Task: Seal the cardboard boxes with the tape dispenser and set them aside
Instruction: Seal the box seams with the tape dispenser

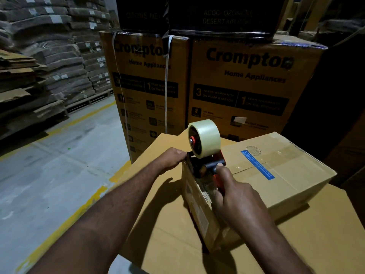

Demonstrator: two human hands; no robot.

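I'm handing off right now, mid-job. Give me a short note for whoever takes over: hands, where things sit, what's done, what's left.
The right hand grips the tape dispenser by its handle, at the near end of the top of the small box.
The left hand rests on that same top edge, beside the dispenser's front.
The small box sits on a larger carton.
Done: clear tape appears to cover the top seam.
Left: probably bring the strip down the near end face, cut it, press it flat, then set the box aside.
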